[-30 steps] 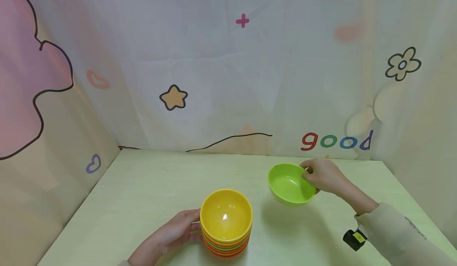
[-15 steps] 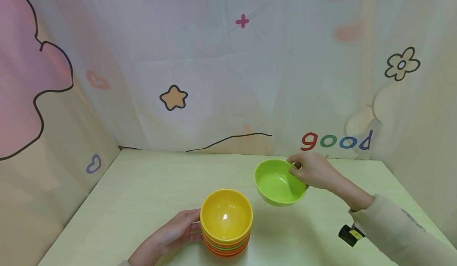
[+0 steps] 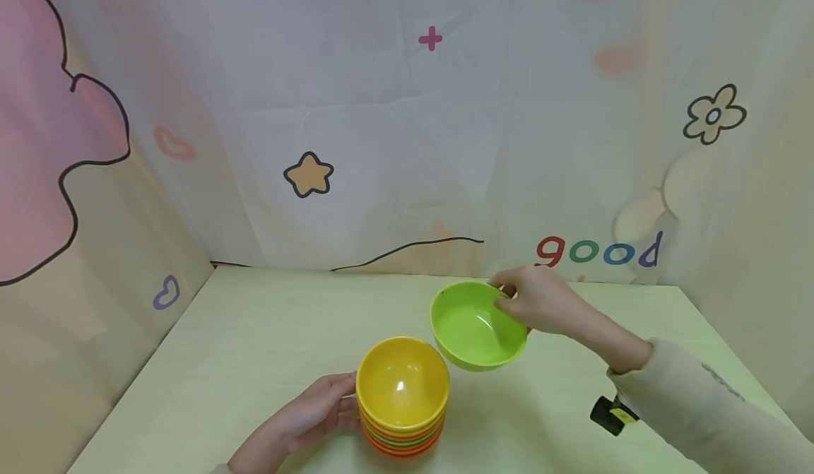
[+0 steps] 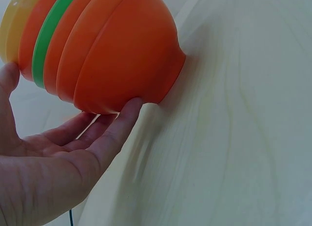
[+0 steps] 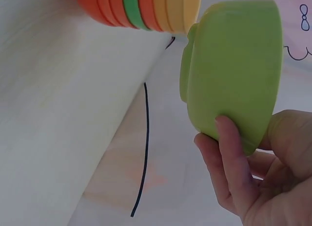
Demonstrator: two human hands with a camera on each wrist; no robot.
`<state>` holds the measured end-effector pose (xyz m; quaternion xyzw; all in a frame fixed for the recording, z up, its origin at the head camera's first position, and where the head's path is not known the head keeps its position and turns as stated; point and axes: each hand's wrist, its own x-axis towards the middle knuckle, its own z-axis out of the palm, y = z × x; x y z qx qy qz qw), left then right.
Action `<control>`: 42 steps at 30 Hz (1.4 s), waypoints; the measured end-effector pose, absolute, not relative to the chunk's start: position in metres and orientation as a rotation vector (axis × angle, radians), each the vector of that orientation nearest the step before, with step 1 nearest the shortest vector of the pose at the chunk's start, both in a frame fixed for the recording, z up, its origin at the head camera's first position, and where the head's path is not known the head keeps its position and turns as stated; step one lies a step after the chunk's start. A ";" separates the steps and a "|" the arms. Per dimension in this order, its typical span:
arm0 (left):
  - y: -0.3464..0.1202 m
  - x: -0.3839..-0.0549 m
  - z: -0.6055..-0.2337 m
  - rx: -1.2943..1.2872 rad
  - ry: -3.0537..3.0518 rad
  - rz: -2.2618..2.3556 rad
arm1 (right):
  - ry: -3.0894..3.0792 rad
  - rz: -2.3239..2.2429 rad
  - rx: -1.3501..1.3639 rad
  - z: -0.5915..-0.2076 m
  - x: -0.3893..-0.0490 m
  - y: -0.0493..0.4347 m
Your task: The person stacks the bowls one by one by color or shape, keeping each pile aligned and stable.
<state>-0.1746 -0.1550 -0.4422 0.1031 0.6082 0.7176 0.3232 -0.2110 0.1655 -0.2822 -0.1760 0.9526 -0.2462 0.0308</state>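
Observation:
A stack of nested bowls point(image 3: 403, 382) stands upright on the table, with a yellow bowl on top and orange and green ones below. My left hand point(image 3: 314, 410) rests its fingertips and thumb against the stack's left side; the left wrist view shows its fingers point(image 4: 109, 136) mostly straight along the lowest orange bowl point(image 4: 131, 46). Up and to the right of the stack, a light green bowl point(image 3: 473, 329) hangs in the air, slightly tilted. My right hand point(image 3: 540, 301) pinches its right rim, thumb inside and fingers point(image 5: 229, 153) on the outer wall.
The pale wooden table point(image 3: 254, 333) meets a printed cloth backdrop point(image 3: 381, 142) at its far edge and along the sides. A small black device point(image 3: 610, 415) sits by the right sleeve.
My right hand has carried the light green bowl leftward and slightly up, close to the stack's right rim. My left hand and the stack have stayed in place.

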 end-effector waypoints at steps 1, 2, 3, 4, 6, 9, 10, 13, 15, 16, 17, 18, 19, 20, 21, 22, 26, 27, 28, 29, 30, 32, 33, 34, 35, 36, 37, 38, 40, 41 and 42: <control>-0.155 -0.174 -0.442 0.266 1.598 1.883 | 2.931 -0.765 -0.555 -0.282 -0.210 0.163; -0.155 -0.174 -0.442 0.264 1.600 1.884 | 2.925 -0.771 -0.571 -0.282 -0.210 0.161; -0.155 -0.174 -0.442 0.262 1.601 1.884 | 2.915 -0.782 -0.583 -0.281 -0.209 0.158; -0.155 -0.174 -0.442 0.263 1.602 1.884 | 2.907 -0.787 -0.594 -0.281 -0.209 0.156; -0.155 -0.174 -0.442 0.265 1.604 1.883 | 2.896 -0.800 -0.619 -0.281 -0.208 0.152; -0.155 -0.175 -0.443 0.274 1.599 1.884 | 2.881 -0.813 -0.658 -0.282 -0.206 0.145; -0.155 -0.175 -0.443 0.278 1.597 1.883 | 2.878 -0.820 -0.667 -0.283 -0.206 0.143; -0.156 -0.175 -0.444 0.282 1.591 1.883 | 2.864 -0.841 -0.705 -0.285 -0.205 0.137; -0.156 -0.175 -0.444 0.287 1.590 1.883 | 2.856 -0.855 -0.726 -0.287 -0.204 0.134; -0.156 -0.175 -0.444 0.289 1.589 1.882 | 2.853 -0.859 -0.742 -0.288 -0.204 0.133; -0.157 -0.175 -0.443 0.292 1.587 1.883 | 2.851 -0.859 -0.757 -0.289 -0.204 0.131; -0.157 -0.175 -0.444 0.295 1.584 1.884 | 2.853 -0.857 -0.776 -0.289 -0.204 0.129; -0.157 -0.176 -0.444 0.300 1.580 1.886 | 2.855 -0.852 -0.790 -0.290 -0.203 0.128; -0.157 -0.176 -0.444 0.305 1.578 1.888 | 2.856 -0.850 -0.798 -0.291 -0.203 0.126; -0.157 -0.176 -0.444 0.311 1.574 1.891 | 2.856 -0.846 -0.812 -0.291 -0.203 0.124; -0.157 -0.176 -0.444 0.317 1.570 1.894 | 2.855 -0.848 -0.819 -0.291 -0.202 0.122; -0.157 -0.176 -0.445 0.336 1.562 1.906 | 2.845 -0.840 -0.861 -0.293 -0.201 0.115; -0.157 -0.176 -0.445 0.338 1.561 1.908 | 2.842 -0.840 -0.867 -0.293 -0.201 0.113; -0.157 -0.176 -0.445 0.338 1.562 1.909 | 2.839 -0.842 -0.872 -0.294 -0.201 0.111; -0.157 -0.176 -0.445 0.337 1.563 1.910 | 2.836 -0.841 -0.875 -0.294 -0.201 0.110; -0.157 -0.176 -0.445 0.335 1.563 1.913 | 2.832 -0.843 -0.871 -0.295 -0.201 0.108; -0.157 -0.176 -0.445 0.332 1.561 1.915 | 2.827 -0.850 -0.864 -0.297 -0.200 0.105; -0.157 -0.176 -0.445 0.332 1.560 1.915 | 2.826 -0.856 -0.856 -0.297 -0.200 0.104; -0.157 -0.176 -0.445 0.334 1.559 1.916 | 2.823 -0.861 -0.848 -0.298 -0.200 0.103; -0.157 -0.176 -0.445 0.336 1.557 1.917 | 2.821 -0.866 -0.838 -0.299 -0.200 0.102; -0.157 -0.176 -0.445 0.337 1.554 1.917 | 2.819 -0.872 -0.834 -0.300 -0.200 0.101; -0.157 -0.176 -0.444 0.337 1.553 1.917 | 2.816 -0.879 -0.830 -0.301 -0.200 0.100; -0.157 -0.176 -0.444 0.338 1.555 1.916 | 2.816 -0.881 -0.826 -0.302 -0.199 0.099; -0.156 -0.176 -0.444 0.332 1.557 1.915 | 2.816 -0.881 -0.825 -0.304 -0.199 0.098; -0.156 -0.176 -0.444 0.327 1.557 1.914 | 2.820 -0.880 -0.831 -0.304 -0.199 0.098; -0.156 -0.176 -0.444 0.322 1.559 1.913 | 2.823 -0.876 -0.832 -0.305 -0.198 0.097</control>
